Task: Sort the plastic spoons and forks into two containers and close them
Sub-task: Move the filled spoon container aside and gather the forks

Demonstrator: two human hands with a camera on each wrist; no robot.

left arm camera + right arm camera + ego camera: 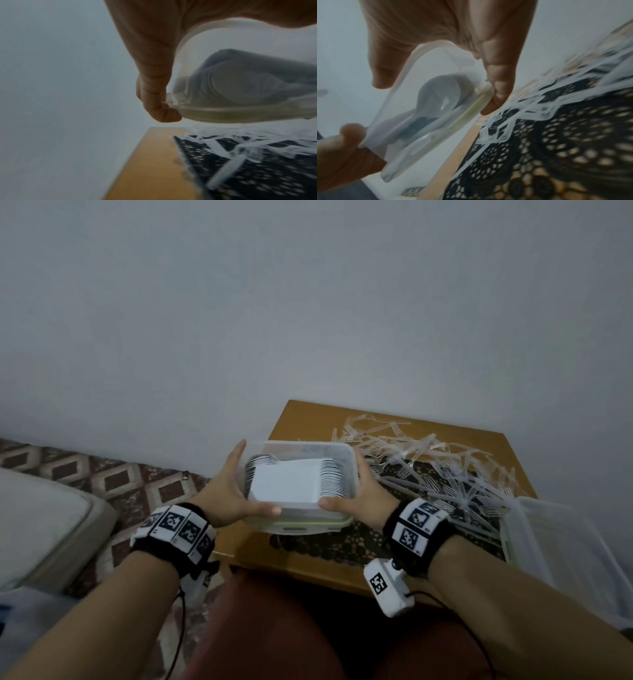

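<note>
Clear lidded container packed with stacked spoons, left hand and right hand clasping its ends above table, loose forks beside, second container open

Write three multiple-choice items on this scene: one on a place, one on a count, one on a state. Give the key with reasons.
1. Where do the loose forks lie?
A. on the table
B. on the floor
C. in the held box

2. How many hands hold the spoon box?
A. none
B. one
C. two

3. The spoon box is:
A. resting on the table
B. lifted off the table
C. empty

Key: 1 A, forks spread over the tabletop. 2 C, left hand and right hand grip its sides. 3 B, the left wrist view shows a gap beneath it.
</note>
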